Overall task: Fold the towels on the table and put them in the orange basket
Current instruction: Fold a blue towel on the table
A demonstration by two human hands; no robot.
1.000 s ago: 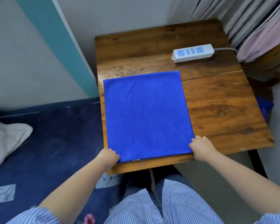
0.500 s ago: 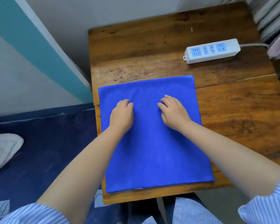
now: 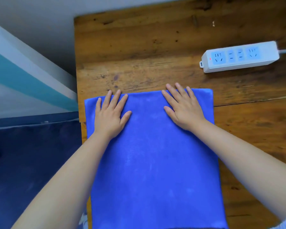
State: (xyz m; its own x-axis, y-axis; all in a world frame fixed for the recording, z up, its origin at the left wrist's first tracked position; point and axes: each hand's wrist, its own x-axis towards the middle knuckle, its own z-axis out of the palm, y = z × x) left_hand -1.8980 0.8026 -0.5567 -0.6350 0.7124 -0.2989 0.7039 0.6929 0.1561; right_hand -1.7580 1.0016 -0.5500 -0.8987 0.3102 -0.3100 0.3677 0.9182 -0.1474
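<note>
A blue towel (image 3: 155, 162) lies flat on the wooden table (image 3: 139, 47), along the table's left side. My left hand (image 3: 111, 113) lies flat on the towel near its far left corner, fingers straight and spread. My right hand (image 3: 183, 108) lies flat near the far edge to the right, its fingertips reaching just over that edge. Neither hand grips the cloth. No orange basket is in view.
A white power strip (image 3: 239, 57) with blue sockets lies at the table's far right, its cable running off to the right. A wall with a teal stripe (image 3: 23, 80) stands at the left, above a dark blue surface (image 3: 31, 162).
Both hands slid from the towel's near corners, over its middle, to its far edge, and their fingers straightened flat. The camera has come much closer to the table.
</note>
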